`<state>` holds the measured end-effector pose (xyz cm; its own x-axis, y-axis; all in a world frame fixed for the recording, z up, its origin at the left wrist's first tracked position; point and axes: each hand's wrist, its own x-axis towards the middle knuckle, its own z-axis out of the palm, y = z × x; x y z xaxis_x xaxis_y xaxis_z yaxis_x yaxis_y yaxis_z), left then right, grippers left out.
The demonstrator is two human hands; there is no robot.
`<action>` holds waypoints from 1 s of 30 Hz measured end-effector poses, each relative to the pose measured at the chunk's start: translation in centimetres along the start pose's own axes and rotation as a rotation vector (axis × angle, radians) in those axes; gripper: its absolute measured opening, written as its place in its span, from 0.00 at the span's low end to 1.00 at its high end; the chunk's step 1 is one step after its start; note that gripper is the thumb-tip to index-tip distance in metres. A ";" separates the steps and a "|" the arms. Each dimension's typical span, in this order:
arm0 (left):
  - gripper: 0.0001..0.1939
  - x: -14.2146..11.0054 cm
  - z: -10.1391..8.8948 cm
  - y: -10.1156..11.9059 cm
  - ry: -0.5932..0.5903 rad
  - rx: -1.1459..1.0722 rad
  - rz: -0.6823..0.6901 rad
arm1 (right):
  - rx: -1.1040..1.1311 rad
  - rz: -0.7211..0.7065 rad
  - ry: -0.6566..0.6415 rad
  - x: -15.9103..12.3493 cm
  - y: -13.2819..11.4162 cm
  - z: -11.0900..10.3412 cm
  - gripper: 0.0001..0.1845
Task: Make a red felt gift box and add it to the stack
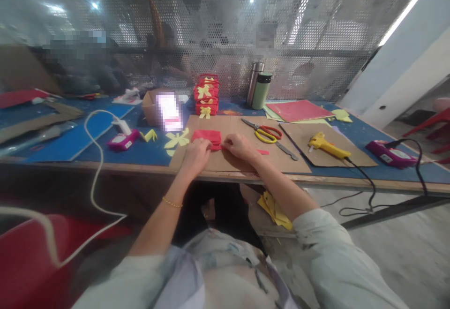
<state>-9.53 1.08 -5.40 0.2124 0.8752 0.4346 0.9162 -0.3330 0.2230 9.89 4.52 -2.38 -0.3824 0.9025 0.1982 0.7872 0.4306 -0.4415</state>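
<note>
A folded red piece (208,136), seemingly felt, lies on a brown cardboard sheet (232,166) in front of me. My left hand (197,155) is closed on its near left edge, fingers bent over it. At the near right corner, my right hand (240,148) pinches the same piece between thumb and fingertips. A narrow red strip (262,152) shows beside my right wrist. Right of my hands lie scissors (266,134) with one red and one yellow handle, and a grey metal blade-like tool (287,151). Yellow petal-shaped cutouts (176,139) rest to the left.
Red boxes with yellow bows (206,107) are stacked at the back, beside a lit phone (169,110). A green bottle (262,92) and a steel flask stand behind. A yellow glue gun (329,146) lies right on cardboard (355,158). Purple power blocks (392,154) trail cables.
</note>
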 end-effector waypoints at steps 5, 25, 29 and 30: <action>0.14 -0.1 0.1 -0.2 -0.001 0.007 0.029 | -0.008 0.010 -0.011 -0.1 -0.2 -0.2 0.10; 0.18 -0.1 -0.2 0.2 -0.063 0.034 0.044 | -0.004 -0.020 -0.001 0.0 0.1 -0.1 0.10; 0.18 -0.2 -0.3 0.3 -0.070 0.039 0.042 | -0.019 -0.021 -0.003 0.1 0.2 -0.1 0.10; 0.18 -0.2 -0.3 0.2 -0.069 0.038 0.047 | -0.023 -0.023 -0.003 0.1 0.2 0.0 0.10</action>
<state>-9.43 0.75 -5.18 0.2770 0.8817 0.3820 0.9168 -0.3615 0.1696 10.00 4.72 -2.41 -0.4017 0.8925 0.2053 0.7892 0.4511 -0.4167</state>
